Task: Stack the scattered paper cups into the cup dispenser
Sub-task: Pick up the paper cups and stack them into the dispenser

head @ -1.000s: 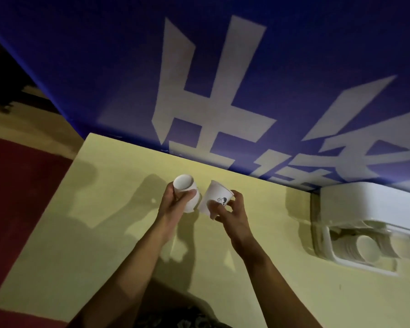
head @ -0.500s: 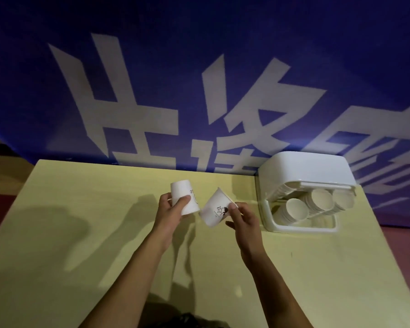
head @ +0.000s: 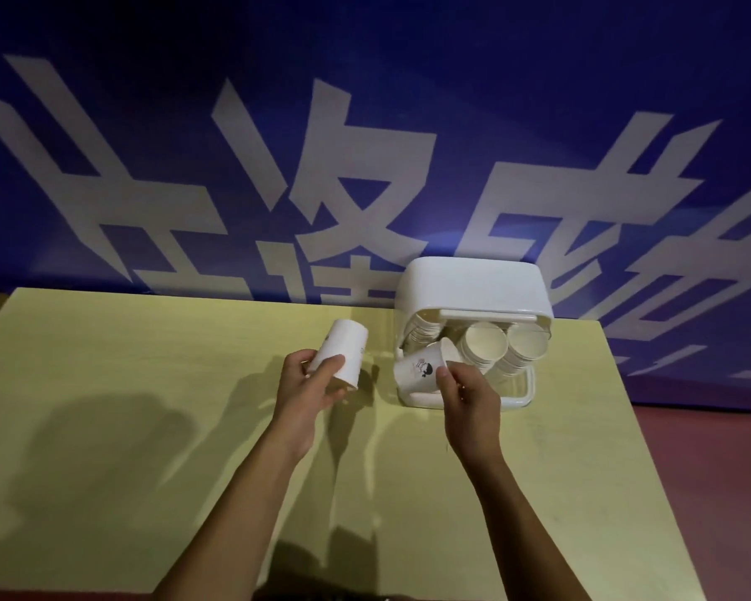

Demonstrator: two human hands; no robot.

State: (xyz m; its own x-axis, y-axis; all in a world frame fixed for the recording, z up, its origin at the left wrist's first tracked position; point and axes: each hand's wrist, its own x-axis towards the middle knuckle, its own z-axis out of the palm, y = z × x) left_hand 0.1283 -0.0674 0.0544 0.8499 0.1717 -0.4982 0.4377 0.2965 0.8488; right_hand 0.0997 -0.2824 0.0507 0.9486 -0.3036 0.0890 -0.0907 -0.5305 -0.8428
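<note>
Two cups in hand, one each. Since half a second ago the hands have spread apart: the cups were nearly touching, now there's a clear gap. Right hand (head: pixel 467 394) has carried its cup (head: pixel 421 370) over to the front of the dispenser (head: pixel 473 292), thumb and fingers pinching near the rim, cup tilted, mouth toward the dispenser's left stack. Left hand (head: pixel 306 386) grips the other cup (head: pixel 341 355) round its lower half, base pointing up and away. Cups are white paper; the right one shows a small dark print. Three stacks lie inside the white dispenser, just beyond the right hand, on the yellow table (head: pixel 148 448)
</note>
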